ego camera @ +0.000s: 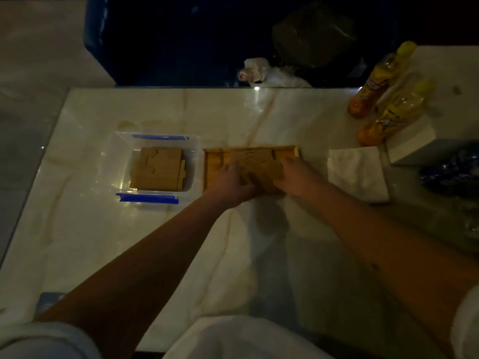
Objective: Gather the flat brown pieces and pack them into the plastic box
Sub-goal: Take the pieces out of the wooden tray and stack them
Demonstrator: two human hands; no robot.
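Gathering: both hands, left hand (229, 181) and right hand (295, 174), press inward on the pieces (261, 168) between them.
Handling: likely thin, stiff, light; squeeze the edges.
Box (158, 167): beside left hand, part-filled.

Bare table (85, 229) near side; bottles (381, 92) crowd far right

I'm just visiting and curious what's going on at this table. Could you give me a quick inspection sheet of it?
Surface: glossy pale marble-look table, dimly lit.
Job's things: clear plastic box with blue clips, already holding flat brown pieces; wooden tray beside it, more brown pieces inside.
Clutter: two yellow-capped bottles, white napkin, crumpled wrappers at the far edge.
Grippers: left hand and right hand both on the tray's pieces; grip unclear.
Cables: nothing seen.
Surroundings: dark blue furniture behind the table.
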